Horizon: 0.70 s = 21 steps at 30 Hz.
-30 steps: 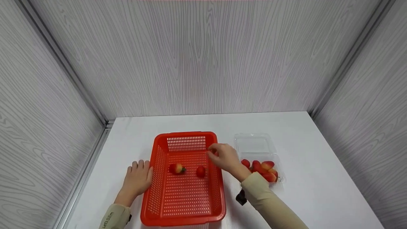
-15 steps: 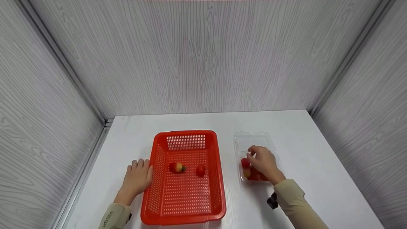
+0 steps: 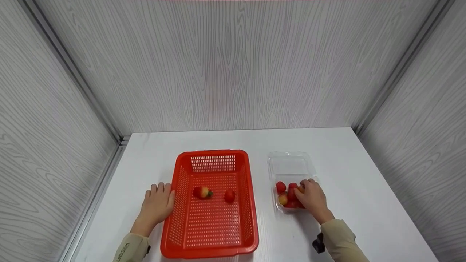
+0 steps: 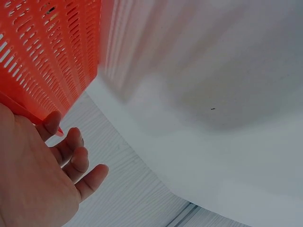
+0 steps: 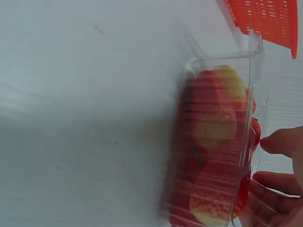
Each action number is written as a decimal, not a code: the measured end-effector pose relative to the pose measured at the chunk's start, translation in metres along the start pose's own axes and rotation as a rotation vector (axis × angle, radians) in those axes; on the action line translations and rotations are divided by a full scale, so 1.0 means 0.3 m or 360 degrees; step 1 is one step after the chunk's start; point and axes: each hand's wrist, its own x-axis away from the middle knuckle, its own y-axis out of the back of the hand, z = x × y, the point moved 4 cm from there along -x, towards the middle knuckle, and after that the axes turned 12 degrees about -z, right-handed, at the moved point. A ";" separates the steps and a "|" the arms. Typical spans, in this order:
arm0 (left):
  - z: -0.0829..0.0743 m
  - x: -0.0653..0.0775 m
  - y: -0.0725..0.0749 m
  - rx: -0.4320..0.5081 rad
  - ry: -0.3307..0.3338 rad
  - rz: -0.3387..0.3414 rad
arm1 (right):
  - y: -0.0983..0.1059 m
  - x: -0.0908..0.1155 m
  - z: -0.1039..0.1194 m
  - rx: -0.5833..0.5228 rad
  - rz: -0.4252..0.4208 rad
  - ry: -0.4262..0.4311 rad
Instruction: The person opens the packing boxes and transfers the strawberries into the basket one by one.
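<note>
My left hand [image 3: 157,203] lies against the left side of the red perforated plastic basket [image 3: 210,253], its thumb along the rim and its fingers extended. Inside the basket are a red-and-yellow fruit with a green tip [image 3: 202,192] and a small red fruit [image 3: 229,196]. To the right, my right hand [image 3: 314,198] reaches into the clear hinged plastic box [image 3: 282,209], thumb and fingers curled round a red-and-yellow fruit [image 3: 301,189] mostly hidden by the hand. Several red and yellow fruits fill the box, among them a round red one [image 3: 280,187].
The box's transparent lid [image 3: 289,163] lies folded back on the white table [image 3: 364,203]. Grey wood-grain panels [image 3: 225,65] enclose the table at the back and both sides.
My right hand has gone from above the basket's right rim over to the box and down among its fruits. The left hand and the basket stay put.
</note>
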 end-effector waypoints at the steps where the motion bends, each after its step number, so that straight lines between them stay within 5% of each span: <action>1: 0.000 0.001 0.001 0.0000 0.0003 0.0004 | -0.005 0.000 -0.001 -0.0015 0.0024 -0.0022; 12: 0.003 0.007 -0.003 -0.0009 0.0030 0.0016 | -0.033 0.033 0.029 -0.0017 0.0184 -0.0019; 21: -0.002 0.000 -0.005 -0.0016 0.0002 -0.0015 | -0.036 0.029 0.033 0.0025 0.0147 0.0063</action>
